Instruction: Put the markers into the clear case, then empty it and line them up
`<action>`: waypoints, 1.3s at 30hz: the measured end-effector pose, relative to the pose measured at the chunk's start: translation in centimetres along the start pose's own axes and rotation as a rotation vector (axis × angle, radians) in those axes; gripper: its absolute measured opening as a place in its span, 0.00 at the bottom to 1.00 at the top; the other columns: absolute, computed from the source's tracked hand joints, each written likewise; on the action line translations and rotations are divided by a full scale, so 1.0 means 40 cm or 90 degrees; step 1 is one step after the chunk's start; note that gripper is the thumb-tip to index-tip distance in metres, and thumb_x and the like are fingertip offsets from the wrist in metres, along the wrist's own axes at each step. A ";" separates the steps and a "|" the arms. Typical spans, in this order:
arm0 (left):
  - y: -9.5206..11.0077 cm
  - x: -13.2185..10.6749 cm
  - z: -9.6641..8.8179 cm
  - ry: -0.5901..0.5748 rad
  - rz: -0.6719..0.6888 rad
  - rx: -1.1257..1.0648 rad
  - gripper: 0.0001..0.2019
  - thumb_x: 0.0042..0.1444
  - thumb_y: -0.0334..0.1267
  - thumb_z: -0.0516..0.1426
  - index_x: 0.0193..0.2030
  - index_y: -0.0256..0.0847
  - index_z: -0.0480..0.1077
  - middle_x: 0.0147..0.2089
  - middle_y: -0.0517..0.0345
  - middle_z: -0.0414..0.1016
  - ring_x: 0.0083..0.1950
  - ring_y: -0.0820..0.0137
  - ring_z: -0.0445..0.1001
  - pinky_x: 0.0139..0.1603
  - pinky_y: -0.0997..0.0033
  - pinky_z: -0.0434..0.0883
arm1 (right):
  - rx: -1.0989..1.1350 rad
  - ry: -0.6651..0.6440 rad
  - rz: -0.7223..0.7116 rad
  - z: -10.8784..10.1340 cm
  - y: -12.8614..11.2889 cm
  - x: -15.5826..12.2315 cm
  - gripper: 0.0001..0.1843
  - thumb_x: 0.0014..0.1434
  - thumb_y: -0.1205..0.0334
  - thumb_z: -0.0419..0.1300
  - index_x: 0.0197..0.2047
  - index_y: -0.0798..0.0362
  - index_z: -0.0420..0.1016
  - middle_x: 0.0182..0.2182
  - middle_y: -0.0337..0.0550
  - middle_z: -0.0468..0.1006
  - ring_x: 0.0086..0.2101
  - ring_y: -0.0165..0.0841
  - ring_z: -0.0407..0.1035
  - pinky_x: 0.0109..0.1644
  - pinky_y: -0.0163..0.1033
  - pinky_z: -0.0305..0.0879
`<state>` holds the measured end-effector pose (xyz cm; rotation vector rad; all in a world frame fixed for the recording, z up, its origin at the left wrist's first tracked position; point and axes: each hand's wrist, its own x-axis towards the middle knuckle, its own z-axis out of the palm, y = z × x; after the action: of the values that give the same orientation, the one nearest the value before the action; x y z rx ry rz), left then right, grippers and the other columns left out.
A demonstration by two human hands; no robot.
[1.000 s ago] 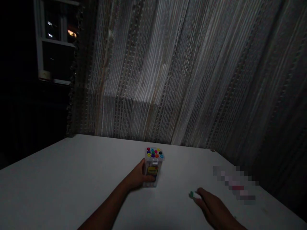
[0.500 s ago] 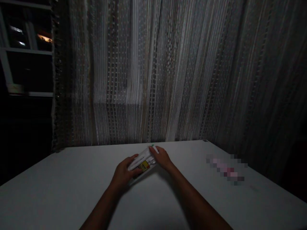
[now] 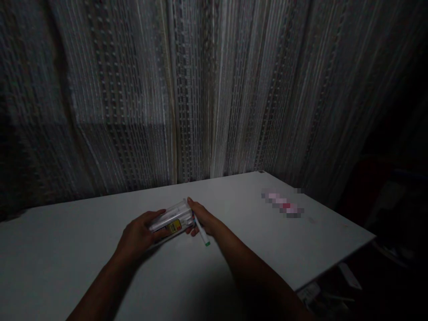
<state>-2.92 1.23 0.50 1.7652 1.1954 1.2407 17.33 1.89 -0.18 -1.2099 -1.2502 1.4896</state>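
Clear plastic marker case (image 3: 170, 220) lies tilted on its side near the front of the white worktop (image 3: 267, 249), its long axis running roughly left to right. A yellow label (image 3: 173, 227) faces up, and small coloured marker ends (image 3: 193, 219) show at the case's right end. The left hand (image 3: 140, 234) has a closed grip around the case's left half, with the fingers across its upper face. The right hand (image 3: 204, 220) sits just beside the right end, its fingertips (image 3: 190, 202) touching the case's top corner. Its grip is together around a slim white marker with a green tip (image 3: 201, 230), which angles down and away from the case, the tip pointing toward the person. Whether the case touches the worktop is hard to tell in the dim light. Farther right on the worktop lies a pixelated pink-and-white object (image 3: 282, 204), too obscured to identify. A sheer grey-white striped curtain (image 3: 214, 89) hangs behind the worktop.
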 end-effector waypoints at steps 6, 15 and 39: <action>-0.008 0.005 -0.008 -0.055 -0.011 -0.038 0.34 0.30 0.41 0.69 0.51 0.39 0.71 0.52 0.46 0.71 0.52 0.54 0.70 0.46 0.61 0.72 | 0.065 0.040 0.032 -0.004 0.006 -0.005 0.25 0.59 0.38 0.47 0.41 0.54 0.62 0.18 0.36 0.69 0.13 0.29 0.66 0.10 0.30 0.59; -0.017 0.007 -0.046 -0.084 -0.114 -0.085 0.38 0.26 0.39 0.70 0.50 0.38 0.67 0.42 0.50 0.75 0.40 0.59 0.76 0.41 0.63 0.74 | 0.111 0.161 0.032 -0.007 0.009 -0.001 0.23 0.59 0.41 0.49 0.40 0.54 0.65 0.19 0.33 0.65 0.17 0.27 0.64 0.15 0.32 0.64; 0.010 0.011 -0.045 0.196 -0.056 -0.445 0.35 0.30 0.39 0.69 0.50 0.40 0.69 0.51 0.55 0.71 0.45 0.65 0.73 0.39 0.72 0.73 | 0.070 0.129 0.069 0.005 -0.012 -0.016 0.15 0.63 0.54 0.46 0.34 0.56 0.66 0.21 0.38 0.70 0.18 0.27 0.64 0.20 0.32 0.61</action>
<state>-4.45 1.51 1.59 1.0254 0.8280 1.6593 17.26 1.32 0.39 -1.3362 -0.9696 1.4522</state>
